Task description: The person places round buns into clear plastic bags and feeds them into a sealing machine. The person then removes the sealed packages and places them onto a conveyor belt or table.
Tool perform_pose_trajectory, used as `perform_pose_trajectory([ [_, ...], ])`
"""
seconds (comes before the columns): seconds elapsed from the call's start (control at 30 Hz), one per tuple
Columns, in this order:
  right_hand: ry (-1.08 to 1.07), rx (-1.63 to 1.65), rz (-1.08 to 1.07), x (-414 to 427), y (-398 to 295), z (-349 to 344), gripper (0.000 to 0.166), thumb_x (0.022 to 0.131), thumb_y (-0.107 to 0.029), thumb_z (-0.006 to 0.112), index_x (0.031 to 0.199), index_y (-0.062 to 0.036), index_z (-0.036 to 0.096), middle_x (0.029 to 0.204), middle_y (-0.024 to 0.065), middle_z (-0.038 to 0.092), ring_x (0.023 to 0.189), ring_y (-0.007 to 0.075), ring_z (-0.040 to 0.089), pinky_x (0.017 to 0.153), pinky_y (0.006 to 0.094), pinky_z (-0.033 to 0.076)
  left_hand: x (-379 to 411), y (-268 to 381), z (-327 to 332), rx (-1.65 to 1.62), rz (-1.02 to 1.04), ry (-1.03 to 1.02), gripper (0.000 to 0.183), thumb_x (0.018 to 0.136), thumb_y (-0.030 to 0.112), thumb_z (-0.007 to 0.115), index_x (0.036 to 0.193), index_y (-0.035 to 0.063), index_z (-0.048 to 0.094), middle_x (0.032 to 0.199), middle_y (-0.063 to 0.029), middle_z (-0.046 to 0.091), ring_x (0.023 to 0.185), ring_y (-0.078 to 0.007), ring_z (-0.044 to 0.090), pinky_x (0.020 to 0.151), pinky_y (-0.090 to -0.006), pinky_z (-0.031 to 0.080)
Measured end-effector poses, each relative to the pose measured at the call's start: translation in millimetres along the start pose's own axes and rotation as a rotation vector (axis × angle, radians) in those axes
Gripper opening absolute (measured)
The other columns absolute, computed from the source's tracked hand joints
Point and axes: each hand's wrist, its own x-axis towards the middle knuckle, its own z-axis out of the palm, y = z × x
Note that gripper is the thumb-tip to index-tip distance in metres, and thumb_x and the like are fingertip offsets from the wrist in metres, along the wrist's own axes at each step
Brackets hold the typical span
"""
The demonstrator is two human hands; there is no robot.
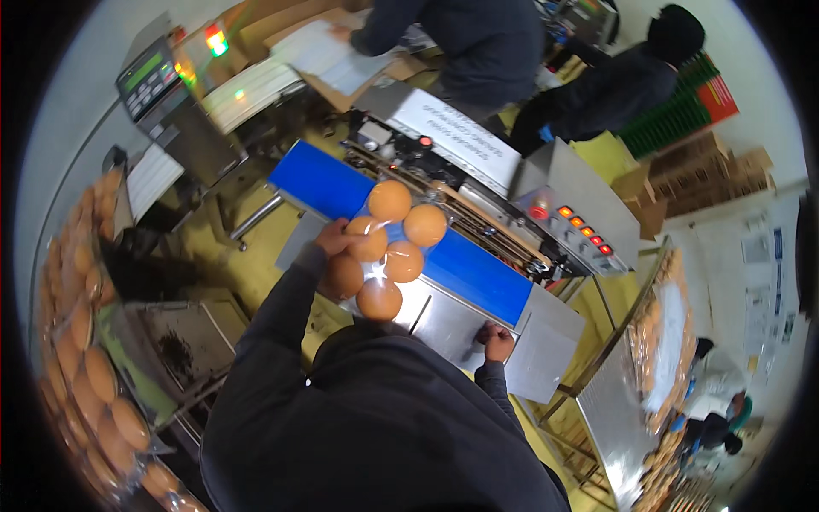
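My left hand grips the left side of a clear plastic bag of round buns, several of them golden brown. The bag is over the near edge of a blue conveyor belt and a steel shelf. My right hand is at the right end of the steel shelf, its fingers curled; whether it holds anything is not visible. Beyond the belt runs a bag-sealing machine with a narrow brown band along its side.
A control box with lit switches stands right of the machine. Bagged buns are stacked at left, more lie on a steel table at right. A keypad unit stands upper left. Two co-workers are beyond the machine.
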Motion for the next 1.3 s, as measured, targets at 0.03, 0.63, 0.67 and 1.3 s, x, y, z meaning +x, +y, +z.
perform_pose_trajectory([
  [0.03,0.002,-0.002,-0.001,-2,-1,-6,0.020,0.081,-0.012,0.068,0.066,-0.0038,0.057,0.058,0.0067,0.060,0.046,0.0120,0.054,0.044,0.0257,0.044,-4,19,2,0.042,-0.013,-0.005,0.065,0.063,0.039,0.082,0.107,-0.0002,0.054,0.097,-0.0105,0.061,0.088,-0.0179,0.058,0.076,-0.0310,0.048],
  [0.63,-0.177,-0.091,0.078,11,-27,-13,0.020,0.083,-0.014,0.065,0.068,-0.0037,0.057,0.059,0.0073,0.061,0.047,0.0122,0.053,0.047,0.0249,0.044,-35,50,-88,-0.189,-0.143,-0.027,0.073,0.067,0.036,0.081,0.122,-0.0014,0.050,0.113,-0.0115,0.059,0.100,-0.0187,0.057,0.088,-0.0313,0.046],
  [0.67,-0.224,-0.126,0.046,13,-30,-14,0.019,0.083,-0.013,0.065,0.069,-0.0028,0.059,0.058,0.0074,0.060,0.047,0.0123,0.053,0.046,0.0253,0.043,-41,49,-87,-0.242,-0.146,-0.030,0.071,0.069,0.034,0.080,0.122,-0.0010,0.050,0.113,-0.0111,0.059,0.100,-0.0184,0.057,0.088,-0.0312,0.046],
  [1.3,-1.494,-0.259,0.099,-25,-131,85,0.014,0.088,-0.016,0.059,0.081,-0.0036,0.062,0.072,0.0049,0.064,0.064,0.0107,0.057,0.060,0.0237,0.044,-277,-9,129,-1.224,0.176,0.921,0.052,0.074,0.010,0.074,0.117,0.0034,0.046,0.105,-0.0088,0.060,0.092,-0.0197,0.061,0.077,-0.0359,0.053],
])
